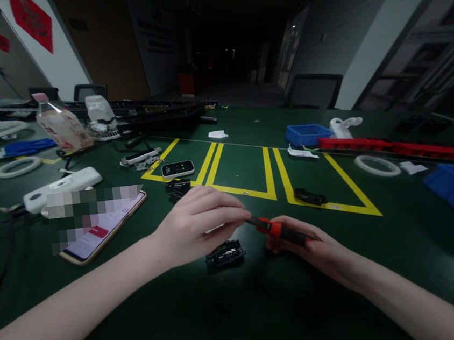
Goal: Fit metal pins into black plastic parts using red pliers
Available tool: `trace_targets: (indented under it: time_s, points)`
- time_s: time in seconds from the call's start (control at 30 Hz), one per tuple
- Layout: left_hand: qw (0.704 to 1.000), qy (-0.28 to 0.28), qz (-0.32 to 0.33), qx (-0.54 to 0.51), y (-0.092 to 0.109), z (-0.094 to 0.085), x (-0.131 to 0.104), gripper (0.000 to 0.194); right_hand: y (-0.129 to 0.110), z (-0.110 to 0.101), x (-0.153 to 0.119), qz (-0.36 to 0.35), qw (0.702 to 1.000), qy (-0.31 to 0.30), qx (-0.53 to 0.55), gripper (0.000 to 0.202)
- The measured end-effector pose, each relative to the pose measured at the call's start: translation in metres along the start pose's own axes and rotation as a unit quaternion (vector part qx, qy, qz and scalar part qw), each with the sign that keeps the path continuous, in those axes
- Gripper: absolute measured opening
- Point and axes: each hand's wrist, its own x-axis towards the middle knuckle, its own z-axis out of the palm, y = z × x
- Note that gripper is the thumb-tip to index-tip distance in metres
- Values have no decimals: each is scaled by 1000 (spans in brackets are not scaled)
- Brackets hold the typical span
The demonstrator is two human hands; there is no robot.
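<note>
While the right hand [319, 242] clasps a red-and-black tool [275, 229], the left hand [202, 221] seemingly pinches its dark tip [258, 222], a positioning step whose next move calls for steadiness.

View: head | Position: above green table [166, 328], at its near side | Facing: forward and down across table, toward dark hallway [233, 77] beyond | Range: close to table's near part

Bare, slim-fingered hands [206, 221] and bare forearms [90, 303]
</note>
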Motion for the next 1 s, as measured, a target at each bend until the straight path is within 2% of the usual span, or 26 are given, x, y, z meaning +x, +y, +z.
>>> trace_targets:
  time_s: [0.07, 0.17, 0.23, 0.3, 0.37, 0.43, 0.5, 0.6, 0.7, 0.83, 1.0]
  points:
    - [995, -26, -49, -84, -1, 3, -4, 26, 0, 0, -10, 21, 999, 32, 1, 68]
    - [970, -71, -158, -172, -7, 5, -16, 48, 6, -9, -28, 42, 995, 86, -12, 65]
    - [955, -122, -212, -171, -13, 4, -27, 59, 12, -19, -41, 44, 991, 127, -25, 65]
    - [943, -211, -219, -137, -19, 3, -39, 66, 19, -26, -53, 41, 982, 180, -44, 65]
    - [934, -291, -193, -72, -21, 4, -48, 73, 23, -27, -61, 36, 970, 231, -66, 64]
    - [928, -342, -146, -19, -20, 6, -51, 78, 24, -21, -66, 35, 956, 278, -85, 62]
    - [924, -371, -88, 13, -17, 9, -49, 81, 23, -10, -67, 34, 944, 316, -93, 61]
    - [916, -399, -2, 42, -11, 15, -39, 79, 24, 3, -66, 25, 936, 342, -78, 61]
    - [907, -414, 58, 59, -7, 19, -28, 68, 28, 6, -68, 24, 930, 359, -78, 65]
    - [905, -416, 70, 52, -6, 21, -22, 49, 29, 3, -70, 40, 914, 387, -117, 69]
    - [921, -384, 30, 62, -3, 29, -28, 47, 21, 8, -71, 68, 889, 411, -189, 71]
